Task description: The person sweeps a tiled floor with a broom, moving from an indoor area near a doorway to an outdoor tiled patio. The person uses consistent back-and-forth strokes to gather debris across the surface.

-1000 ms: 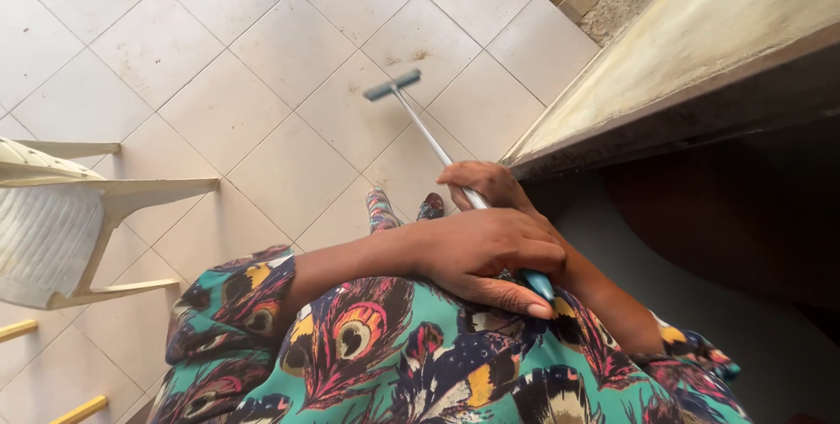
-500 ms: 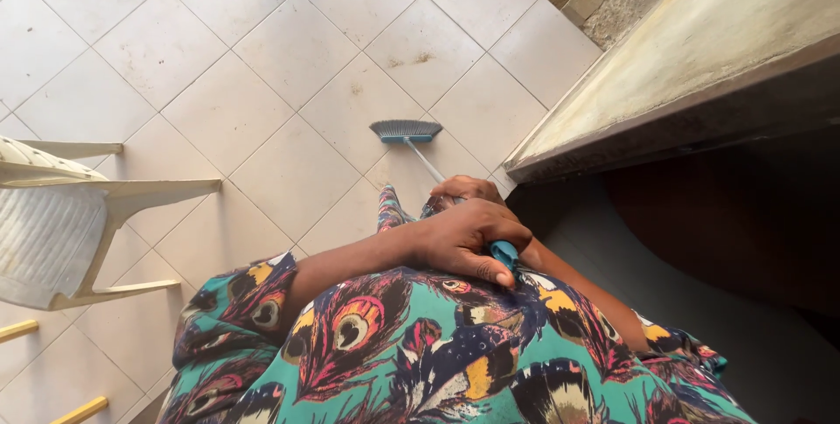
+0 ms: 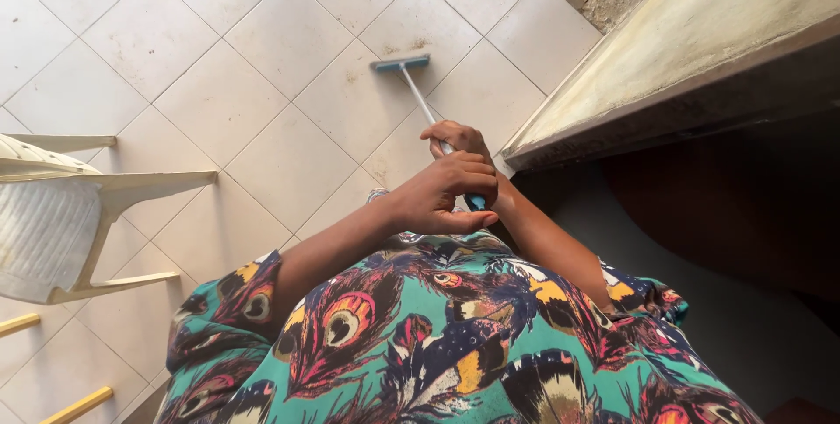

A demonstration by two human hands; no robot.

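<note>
Bright even daylight on tiles — deep shadow right; wide-angle edge distortion.

A home's tiled porch or patio: pale square floor tiles [image 3: 289, 161], a white plastic chair [image 3: 61, 223] at left, a concrete ledge [image 3: 700, 39] upper right.

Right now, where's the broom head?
In the head view, the broom head rests on the tiled floor, upper centre, beyond both hands, left of the concrete ledge.

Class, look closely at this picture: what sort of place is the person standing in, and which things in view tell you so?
Probably a tiled porch or yard of a home: pale floor tiles, a white plastic chair, and a low concrete ledge with rough ground beyond.
</note>
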